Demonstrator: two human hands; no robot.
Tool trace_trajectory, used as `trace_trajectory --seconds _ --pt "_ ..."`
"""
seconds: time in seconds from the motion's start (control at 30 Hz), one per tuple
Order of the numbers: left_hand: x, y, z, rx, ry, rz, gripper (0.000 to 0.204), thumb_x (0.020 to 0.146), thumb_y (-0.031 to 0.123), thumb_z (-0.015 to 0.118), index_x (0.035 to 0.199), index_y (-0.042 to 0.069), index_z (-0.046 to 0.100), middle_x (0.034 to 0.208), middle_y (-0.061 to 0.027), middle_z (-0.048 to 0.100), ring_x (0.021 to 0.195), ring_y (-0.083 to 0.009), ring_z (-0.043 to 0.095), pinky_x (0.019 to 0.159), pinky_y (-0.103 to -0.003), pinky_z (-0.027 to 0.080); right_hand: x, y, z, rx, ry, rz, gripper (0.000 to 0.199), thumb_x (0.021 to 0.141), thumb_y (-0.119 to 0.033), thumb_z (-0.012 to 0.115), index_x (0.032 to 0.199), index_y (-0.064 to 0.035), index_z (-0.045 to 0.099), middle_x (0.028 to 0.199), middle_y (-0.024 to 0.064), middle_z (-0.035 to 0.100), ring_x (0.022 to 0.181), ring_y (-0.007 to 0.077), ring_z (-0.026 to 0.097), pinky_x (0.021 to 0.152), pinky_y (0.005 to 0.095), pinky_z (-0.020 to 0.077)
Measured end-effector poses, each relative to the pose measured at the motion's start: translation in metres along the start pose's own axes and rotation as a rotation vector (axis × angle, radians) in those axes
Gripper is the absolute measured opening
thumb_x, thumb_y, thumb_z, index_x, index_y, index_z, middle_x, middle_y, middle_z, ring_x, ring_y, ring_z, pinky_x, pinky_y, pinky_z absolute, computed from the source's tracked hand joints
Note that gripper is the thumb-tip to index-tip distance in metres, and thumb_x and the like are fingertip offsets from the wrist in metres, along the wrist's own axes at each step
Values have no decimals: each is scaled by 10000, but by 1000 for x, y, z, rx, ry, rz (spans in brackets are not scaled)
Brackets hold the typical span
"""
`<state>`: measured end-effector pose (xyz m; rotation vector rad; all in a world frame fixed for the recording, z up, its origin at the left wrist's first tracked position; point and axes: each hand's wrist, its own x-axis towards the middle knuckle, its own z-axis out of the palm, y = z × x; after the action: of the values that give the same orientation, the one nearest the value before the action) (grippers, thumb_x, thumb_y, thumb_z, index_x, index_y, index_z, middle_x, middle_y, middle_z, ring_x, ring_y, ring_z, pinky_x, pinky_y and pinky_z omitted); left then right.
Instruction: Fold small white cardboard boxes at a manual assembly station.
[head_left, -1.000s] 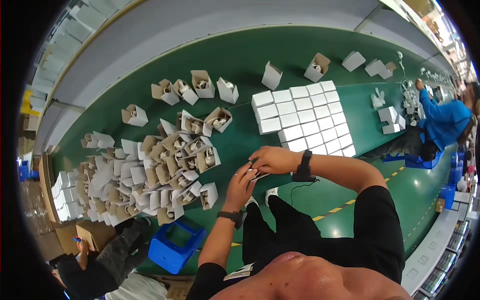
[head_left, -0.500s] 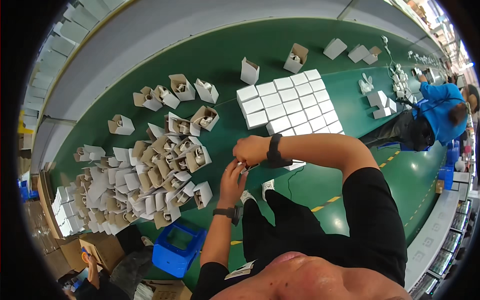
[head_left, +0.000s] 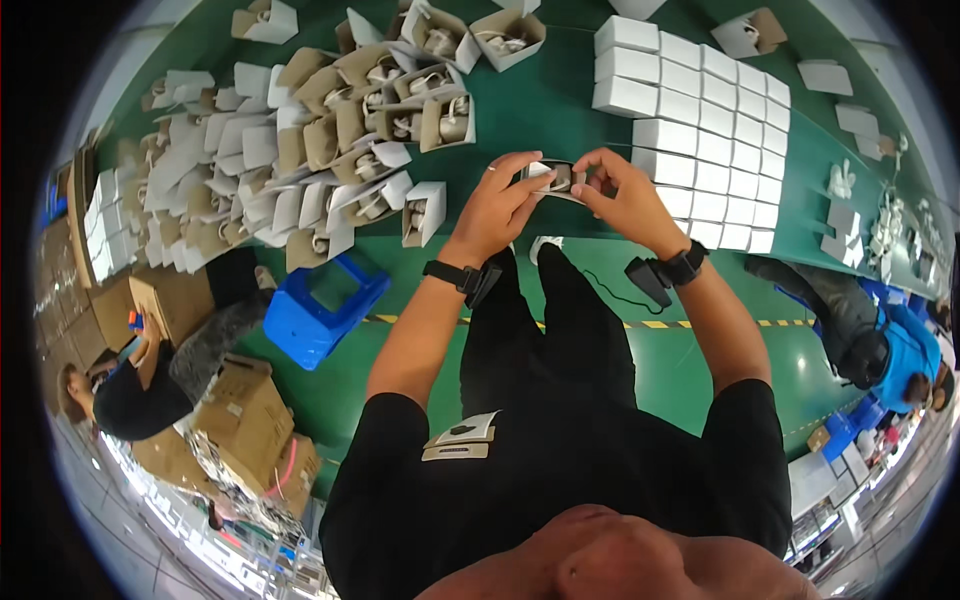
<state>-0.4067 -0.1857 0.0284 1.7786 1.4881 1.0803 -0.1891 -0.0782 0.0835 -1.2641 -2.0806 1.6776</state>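
While the blue stool [head_left: 308, 322] sits near left on the floor, the real action is up at the near edge of the green table [head_left: 560, 100], where a small open box [head_left: 563, 180] is held between two bare hands. Left hand [head_left: 500, 205] has its fingers and thumb closed on the box's left end, reaching over the opening, so it's the nearer one. Right hand [head_left: 625, 195] is right at the other end, fingers bent, thumb by the near corner; honestly can't tell if it's pinching or just touching. Box's long side runs left to right, pretty much straight from one hand to the other, with something greyish inside. Past that, a big crowd of open boxes [head_left: 330, 140] fills the left, neat rows of closed white boxes [head_left: 690, 130] sit right, and another open carton [head_left: 750, 35] is far right.
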Motion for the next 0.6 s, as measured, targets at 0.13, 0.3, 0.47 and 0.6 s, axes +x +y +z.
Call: trace_trajectory --seconds 0.13,0.3,0.47,0.6 --pt "-13 -1 -14 28 -9 -16 395 846 -12 707 1227 88 727 1360 -151 601 1227 -348 592 1039 -449 488 26 -11 3 151 -201 152 251 929 -238 767 1028 -73 605 743 -16 538 636 87 532 545 266 460" --pt "-14 -6 -1 64 47 107 320 795 75 763 1112 111 737 1179 -125 661 1100 -341 634 947 -445 522 50 8 18 -181 -215 55 383 830 -289 817 864 -35 532 735 64 509 683 187 529 587 381 441" --pt "-12 -5 9 33 160 141 302 902 159 735 1202 127 734 1261 -126 618 1152 -351 596 979 -450 507 45 32 5 -110 -116 77 233 809 -92 700 838 -56 472 672 -8 425 598 104 425 535 304 349" --pt "-29 4 -1 -8 182 82 259 929 133 697 1185 122 736 1290 -130 584 1181 -346 571 987 -437 508 51 14 20 -289 -185 -133 192 829 -69 648 807 -57 458 645 40 403 568 128 434 503 334 338"
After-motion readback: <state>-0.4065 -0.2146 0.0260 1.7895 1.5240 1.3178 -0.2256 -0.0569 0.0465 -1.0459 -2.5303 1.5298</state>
